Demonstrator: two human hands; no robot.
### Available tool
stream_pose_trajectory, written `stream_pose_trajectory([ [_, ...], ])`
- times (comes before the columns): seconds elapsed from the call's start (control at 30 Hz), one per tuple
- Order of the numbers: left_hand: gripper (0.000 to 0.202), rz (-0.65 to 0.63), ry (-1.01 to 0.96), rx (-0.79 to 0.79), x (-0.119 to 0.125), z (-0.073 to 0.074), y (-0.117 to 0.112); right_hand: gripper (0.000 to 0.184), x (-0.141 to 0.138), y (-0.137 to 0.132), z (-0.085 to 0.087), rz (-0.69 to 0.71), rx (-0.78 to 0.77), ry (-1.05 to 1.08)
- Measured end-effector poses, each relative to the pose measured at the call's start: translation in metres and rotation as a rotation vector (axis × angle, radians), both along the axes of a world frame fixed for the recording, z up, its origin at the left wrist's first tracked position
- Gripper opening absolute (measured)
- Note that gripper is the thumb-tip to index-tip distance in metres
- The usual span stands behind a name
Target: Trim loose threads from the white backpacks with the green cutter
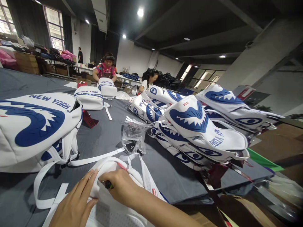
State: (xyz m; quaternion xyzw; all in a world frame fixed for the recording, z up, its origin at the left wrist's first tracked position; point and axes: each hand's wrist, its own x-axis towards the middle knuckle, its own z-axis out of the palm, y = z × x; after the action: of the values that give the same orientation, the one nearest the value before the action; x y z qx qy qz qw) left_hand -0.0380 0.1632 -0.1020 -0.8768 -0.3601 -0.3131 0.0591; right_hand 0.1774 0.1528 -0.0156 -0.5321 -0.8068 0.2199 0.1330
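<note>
A white backpack [113, 208] lies at the table's near edge, its perforated panel and straps towards me. My left hand [77, 200] holds its left edge, fingers long and close together, thumb on the near side. Beside it, my right hand [121, 186] is closed in a fist at the bag's upper edge. From that fist shows the end of a small dark tool [108, 184] with a yellow-green mark; its working end is hidden. A clear plastic bag [133, 137] with a black tag inside lies just beyond the backpack, near its strap [98, 159].
A large white-and-blue shark-face backpack [38, 126] stands at left. Stacked backpacks [189, 126] fill the right side of the grey table [161, 179]. Two smaller white bags stand farther back. A person [106, 69] works across the table; another person [148, 82] is farther right.
</note>
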Motion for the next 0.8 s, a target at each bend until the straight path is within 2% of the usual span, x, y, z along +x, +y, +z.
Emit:
stream_pose_trajectory([
  [0.17, 0.068, -0.002, 0.030, 0.064, 0.001, 0.003, 0.000, 0.029, -0.009, 0.002, -0.003, 0.073, 0.110, -0.302],
  [0.33, 0.070, 0.012, 0.031, 0.078, 0.002, 0.006, -0.001, 0.022, -0.009, -0.001, -0.009, 0.115, 0.313, -0.470],
  [0.47, 0.069, 0.009, 0.026, 0.071, 0.002, 0.005, 0.001, 0.010, -0.011, -0.001, -0.010, 0.111, 0.281, -0.458],
  [0.63, 0.070, -0.007, 0.029, 0.110, 0.002, 0.006, 0.000, 0.016, -0.014, -0.012, -0.005, 0.129, 0.393, -0.507],
  [0.7, 0.068, -0.002, 0.036, 0.111, 0.002, 0.006, 0.000, 0.021, -0.014, -0.014, -0.006, 0.122, 0.336, -0.472],
  [0.8, 0.065, -0.025, 0.018, 0.149, 0.001, 0.005, 0.002, 0.027, -0.013, -0.009, -0.011, 0.063, 0.203, -0.277],
])
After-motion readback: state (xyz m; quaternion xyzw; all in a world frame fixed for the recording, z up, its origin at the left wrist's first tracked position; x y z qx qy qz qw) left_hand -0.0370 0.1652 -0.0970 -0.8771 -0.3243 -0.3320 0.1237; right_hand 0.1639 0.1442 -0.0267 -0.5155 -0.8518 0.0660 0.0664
